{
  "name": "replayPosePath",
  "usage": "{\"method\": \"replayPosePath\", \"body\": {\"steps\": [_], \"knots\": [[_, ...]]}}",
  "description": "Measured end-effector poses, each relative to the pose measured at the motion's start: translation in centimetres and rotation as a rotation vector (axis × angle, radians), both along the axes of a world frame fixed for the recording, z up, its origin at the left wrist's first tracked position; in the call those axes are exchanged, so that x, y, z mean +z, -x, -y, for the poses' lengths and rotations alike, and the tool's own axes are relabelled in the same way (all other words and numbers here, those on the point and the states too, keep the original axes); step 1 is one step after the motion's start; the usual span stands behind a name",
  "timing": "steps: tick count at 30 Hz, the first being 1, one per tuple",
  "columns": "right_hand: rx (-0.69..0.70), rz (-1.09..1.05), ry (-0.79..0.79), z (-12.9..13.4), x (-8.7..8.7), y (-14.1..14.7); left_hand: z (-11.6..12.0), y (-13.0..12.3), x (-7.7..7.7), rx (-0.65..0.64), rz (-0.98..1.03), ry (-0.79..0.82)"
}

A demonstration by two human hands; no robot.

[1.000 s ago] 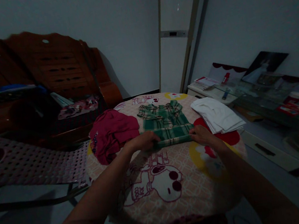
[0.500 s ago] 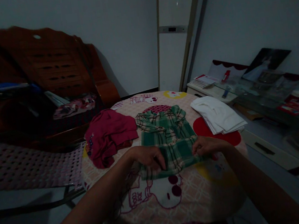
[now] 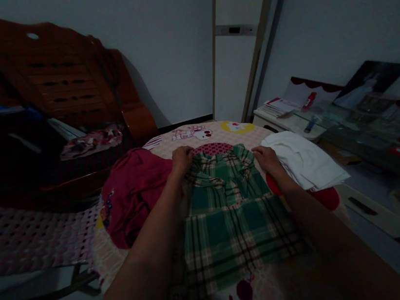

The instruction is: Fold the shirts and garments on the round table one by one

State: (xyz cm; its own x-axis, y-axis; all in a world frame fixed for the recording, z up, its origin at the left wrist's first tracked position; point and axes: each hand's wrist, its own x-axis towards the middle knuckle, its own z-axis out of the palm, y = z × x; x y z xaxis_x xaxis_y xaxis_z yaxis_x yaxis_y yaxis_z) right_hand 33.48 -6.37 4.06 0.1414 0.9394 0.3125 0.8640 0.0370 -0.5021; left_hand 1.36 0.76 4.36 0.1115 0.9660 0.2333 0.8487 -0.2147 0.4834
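A green plaid garment [image 3: 232, 229] lies spread on the round table, its collar end pointing away from me. My left hand [image 3: 183, 159] is at its upper left corner, with the fingers pressed together at the edge of the cloth. At the upper right corner, my right hand [image 3: 265, 157] has its fingertips closed on the garment's edge. A dark pink garment [image 3: 135, 188] lies bunched to the left, beside my left forearm. Folded white cloth [image 3: 304, 158] rests to the right, near my right hand.
The table [image 3: 242, 137] wears a patterned cover. Behind on the left stands a wooden bench [image 3: 66, 84] with cloth on it, and a woven chair [image 3: 31, 241] is nearer. A glass-topped cabinet [image 3: 362, 123] with papers and boxes stands at the right.
Both hands have moved away from me, from the garment's lower part to its upper corners. The plaid garment now reaches closer to me, and the view has shifted slightly.
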Motion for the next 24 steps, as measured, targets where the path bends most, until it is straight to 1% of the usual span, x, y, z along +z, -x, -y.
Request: {"method": "replayPosePath", "body": {"steps": [2, 4, 6, 8, 10, 13, 16, 18, 20, 22, 24], "knots": [[-0.069, 0.088, 0.021, -2.0, -0.4, 0.0, -0.9, -0.3, -0.8, 0.017, -0.042, 0.023], [-0.112, 0.148, 0.088, -3.5, -1.0, 0.1, -1.5, -0.5, -1.7, 0.030, -0.084, 0.062], [-0.112, 0.188, 0.164, -4.5, -1.9, 0.2, -1.9, -0.7, -2.6, 0.042, -0.131, 0.078], [-0.091, 0.188, 0.183, -4.9, -2.8, 0.3, -2.2, -0.8, -3.2, 0.042, -0.167, 0.068], [-0.091, 0.135, 0.124, -4.8, -3.5, 0.3, -2.4, -0.7, -3.4, 0.014, -0.173, 0.069], [-0.136, -0.004, -0.025, -4.4, -4.1, 0.0, -2.6, -0.5, -3.1, -0.008, -0.134, 0.108], [-0.220, -0.160, -0.132, -4.3, -4.0, -0.6, -2.7, -0.4, -2.7, 0.031, -0.085, 0.120], [-0.259, -0.269, -0.157, -4.5, -3.7, -1.0, -2.9, -0.5, -2.7, 0.046, -0.069, 0.118], [-0.259, -0.361, -0.155, -4.8, -3.3, -1.4, -3.0, -0.5, -2.7, 0.051, -0.069, 0.112], [-0.246, -0.385, -0.161, -5.0, -2.7, -1.8, -3.1, -0.5, -2.8, 0.053, -0.073, 0.103], [-0.273, -0.307, -0.182, -4.8, -1.6, -2.3, -3.2, -0.6, -2.9, 0.059, -0.077, 0.094]]}}
